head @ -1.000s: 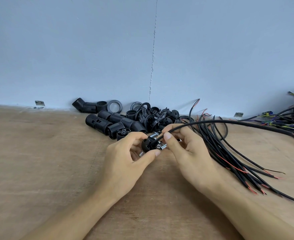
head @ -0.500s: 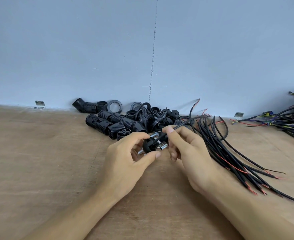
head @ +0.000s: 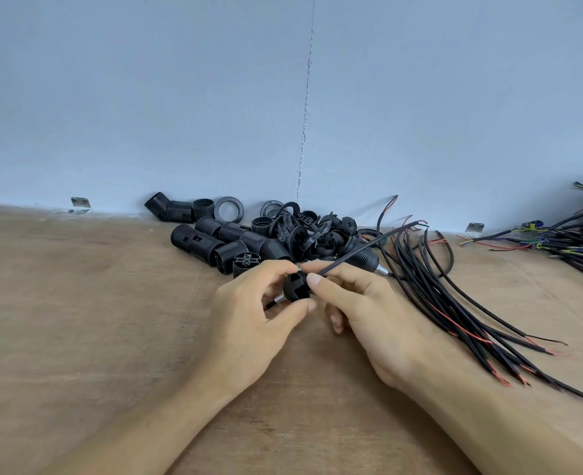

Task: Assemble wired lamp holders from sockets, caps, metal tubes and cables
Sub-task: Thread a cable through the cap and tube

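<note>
We're clamping L hand (head: 249, 320) fingers round the black cap (head: 295, 286) w/ its metal tube (head: 278, 299), R hand (head: 369, 313) fingertips pinching a cable (head: 362, 250) at the cap, mid-table, socket pile (head: 235, 241) just beyond, cable bundle (head: 454, 303) to the right.

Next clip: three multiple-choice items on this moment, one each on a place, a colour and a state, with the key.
1. The socket pile lies: A in a box; B against the wall; C on the floor.
2. The cable bundle has bared tips that are: A white; B green; C red.
3. The right hand: A lies flat; B pinches a cable; C holds a screwdriver.
Key: B, it sits at the wall's foot; C, red ends show; B, its fingers close on the cable.
</note>
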`<state>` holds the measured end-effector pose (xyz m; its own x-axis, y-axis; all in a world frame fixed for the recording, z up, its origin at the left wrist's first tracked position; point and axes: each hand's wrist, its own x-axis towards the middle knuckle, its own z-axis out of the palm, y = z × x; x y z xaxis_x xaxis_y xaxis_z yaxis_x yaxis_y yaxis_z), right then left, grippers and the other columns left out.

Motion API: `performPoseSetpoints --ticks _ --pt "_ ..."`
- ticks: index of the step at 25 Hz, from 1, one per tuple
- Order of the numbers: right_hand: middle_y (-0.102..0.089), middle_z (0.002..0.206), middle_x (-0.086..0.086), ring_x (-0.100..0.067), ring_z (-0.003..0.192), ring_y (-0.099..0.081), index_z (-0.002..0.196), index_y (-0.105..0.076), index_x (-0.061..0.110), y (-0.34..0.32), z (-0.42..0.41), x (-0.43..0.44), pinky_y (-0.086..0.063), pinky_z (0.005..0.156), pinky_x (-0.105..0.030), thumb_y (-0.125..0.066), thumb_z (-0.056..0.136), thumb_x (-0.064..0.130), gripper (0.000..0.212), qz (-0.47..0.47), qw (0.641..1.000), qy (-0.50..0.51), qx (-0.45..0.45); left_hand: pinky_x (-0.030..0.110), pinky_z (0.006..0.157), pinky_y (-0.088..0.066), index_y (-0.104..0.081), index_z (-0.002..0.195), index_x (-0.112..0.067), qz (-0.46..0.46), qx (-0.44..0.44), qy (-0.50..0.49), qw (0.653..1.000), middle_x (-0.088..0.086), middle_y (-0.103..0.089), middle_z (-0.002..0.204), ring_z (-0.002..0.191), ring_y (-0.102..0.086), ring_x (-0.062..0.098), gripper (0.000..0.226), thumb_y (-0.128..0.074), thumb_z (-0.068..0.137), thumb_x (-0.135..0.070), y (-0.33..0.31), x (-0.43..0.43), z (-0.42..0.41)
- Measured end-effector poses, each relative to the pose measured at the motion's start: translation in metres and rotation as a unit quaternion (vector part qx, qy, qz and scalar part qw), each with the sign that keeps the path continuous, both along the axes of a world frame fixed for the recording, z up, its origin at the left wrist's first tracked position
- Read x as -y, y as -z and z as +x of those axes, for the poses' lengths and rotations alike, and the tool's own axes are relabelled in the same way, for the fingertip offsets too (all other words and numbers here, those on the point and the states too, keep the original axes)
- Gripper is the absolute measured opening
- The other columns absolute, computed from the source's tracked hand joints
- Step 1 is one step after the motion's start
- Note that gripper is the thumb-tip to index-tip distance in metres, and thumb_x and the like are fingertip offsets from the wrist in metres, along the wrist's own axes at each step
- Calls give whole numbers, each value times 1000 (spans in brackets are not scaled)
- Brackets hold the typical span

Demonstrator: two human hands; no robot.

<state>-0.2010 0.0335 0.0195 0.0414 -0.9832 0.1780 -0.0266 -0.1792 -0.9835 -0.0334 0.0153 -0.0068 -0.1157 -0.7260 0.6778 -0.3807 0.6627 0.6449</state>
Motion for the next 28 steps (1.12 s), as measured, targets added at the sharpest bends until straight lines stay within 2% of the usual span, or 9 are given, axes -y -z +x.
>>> performPoseSetpoints --ticks 3,4,6,8,15,18,20,26,28 --pt "-49 61 -11 -14 51 -42 72 -71 19 -1 0 1 -38 53 -24 -63 90 51 37 25 1000 5 -10 6 81 -47 -58 104 -61 1 14 0 1000 -37 -63 107 100 -63 -9 47 -83 82 -28 1 2 0" --pt "-50 62 -10 -15 51 -44 74 -71 17 -1 0 2 -40 52 -26 -60 90 54 42 39 999 15 7 7 83 -47 -57 104 -62 3 15 -2 1000 -37 -63 108 102 -63 -8 45 -80 82 -31 1 3 0" --pt "-56 71 -10 -16 49 -46 91 -75 12 -2 -2 5 -43 48 -27 -59 94 49 41 52 995 39 71 5 83 -46 -57 104 -62 7 11 3 1000 -35 -65 107 102 -64 -7 44 -80 83 -31 2 3 1" --pt "-61 73 -9 -14 47 -47 95 -72 6 -1 -4 9 -45 46 -26 -59 97 40 37 51 991 51 111 3 83 -44 -58 105 -59 5 13 7 1000 -34 -65 107 101 -64 -8 47 -83 83 -25 4 4 1" --pt "-50 59 -4 -16 48 -43 61 -61 25 3 -4 7 -40 49 -29 -64 96 37 38 34 999 21 7 0 86 -42 -62 106 -59 0 23 -1 1000 -42 -63 107 103 -62 -14 40 -81 77 -38 2 2 2" --pt "-45 52 2 -15 47 -36 68 -62 28 4 -2 6 -34 46 -27 -68 94 38 28 22 999 21 -19 9 85 -50 -63 110 -57 8 19 16 1000 -36 -65 108 103 -64 -8 39 -78 79 -38 2 1 0" --pt "-43 50 2 -14 45 -35 80 -61 20 4 -3 6 -31 47 -28 -70 92 38 24 21 999 36 -10 13 86 -51 -65 116 -47 14 33 24 999 -29 -66 109 103 -64 -4 36 -75 82 -39 4 3 0" --pt "-53 57 -1 -14 41 -41 79 -57 15 -5 -5 8 -36 40 -25 -53 102 41 35 35 988 89 122 13 80 -49 -66 116 -41 30 24 23 999 -22 -64 107 99 -63 2 35 -78 84 -33 6 4 0" --pt "-55 58 -2 -15 41 -41 80 -59 14 -6 -6 9 -37 40 -27 -51 103 38 34 43 988 81 121 12 82 -48 -67 117 -39 34 23 20 999 -23 -63 107 101 -63 2 35 -79 85 -32 6 4 1"
